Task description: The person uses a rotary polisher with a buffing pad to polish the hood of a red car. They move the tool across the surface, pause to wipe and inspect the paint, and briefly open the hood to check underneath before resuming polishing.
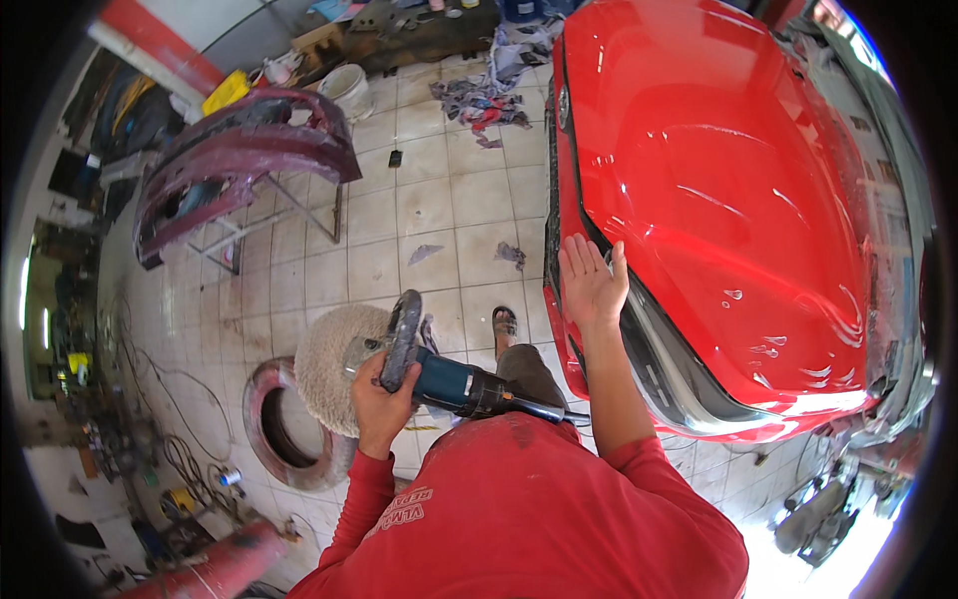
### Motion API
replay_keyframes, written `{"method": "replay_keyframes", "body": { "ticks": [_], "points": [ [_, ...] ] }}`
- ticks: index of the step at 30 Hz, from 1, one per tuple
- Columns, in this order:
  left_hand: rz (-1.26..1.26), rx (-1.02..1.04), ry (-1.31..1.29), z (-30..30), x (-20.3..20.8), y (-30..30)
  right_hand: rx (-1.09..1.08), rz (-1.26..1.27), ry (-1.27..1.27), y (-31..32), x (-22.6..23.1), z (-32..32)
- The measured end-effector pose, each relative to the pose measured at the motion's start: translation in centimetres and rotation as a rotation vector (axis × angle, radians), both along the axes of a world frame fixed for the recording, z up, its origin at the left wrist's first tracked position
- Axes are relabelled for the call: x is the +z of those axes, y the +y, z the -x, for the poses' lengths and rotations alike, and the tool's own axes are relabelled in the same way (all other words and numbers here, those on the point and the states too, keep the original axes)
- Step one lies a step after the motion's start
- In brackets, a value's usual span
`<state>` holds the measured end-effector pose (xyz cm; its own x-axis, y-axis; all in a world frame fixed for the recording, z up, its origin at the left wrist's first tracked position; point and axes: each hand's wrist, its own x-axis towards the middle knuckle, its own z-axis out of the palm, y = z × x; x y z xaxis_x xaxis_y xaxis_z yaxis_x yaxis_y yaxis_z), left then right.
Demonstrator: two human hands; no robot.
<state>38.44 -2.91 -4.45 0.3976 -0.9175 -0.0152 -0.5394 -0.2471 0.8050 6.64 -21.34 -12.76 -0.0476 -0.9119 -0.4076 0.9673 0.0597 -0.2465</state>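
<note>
My left hand (381,401) is wrapped around the front of a teal and black power polisher (444,384), by its black loop handle (402,339). A round, cream-coloured wool pad (339,364) is on the polisher's head and faces left, away from my body. The machine's rear end rests close against my red shirt, and a cord runs off it to the right. My right hand (593,285) is raised with the palm showing and the fingers stretched out, holding nothing. It is beside the front edge of a glossy red car hood (699,200); whether it touches cannot be made out.
A tyre (289,424) lies on the tiled floor at the left. Beyond it a maroon bumper (244,160) sits on a metal stand. A white bucket (347,92) and crumpled rags (484,105) are at the back. Cables (185,464) trail along the left side.
</note>
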Motion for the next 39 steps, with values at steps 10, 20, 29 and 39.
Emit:
{"method": "replay_keyframes", "body": {
  "ticks": [10, 20, 29, 39],
  "points": [
    [-0.175, -0.056, -0.07, -8.1, 0.3, -14.3, -0.419, -0.214, -0.052, -6.5, -2.0, -1.9],
    [-0.22, -0.328, 0.006, -13.1, -7.7, -28.3, -0.549, -0.378, 0.173, -7.6, -0.8, -1.7],
    [-0.194, -0.695, -0.226, -18.3, -8.3, -43.1, -0.707, -0.333, 0.405, -8.8, -0.7, -5.3],
    [-0.064, -0.899, -0.223, -18.9, -8.5, -51.7, -1.011, -0.392, 0.156, -11.0, -3.3, -5.6]
  ]
}}
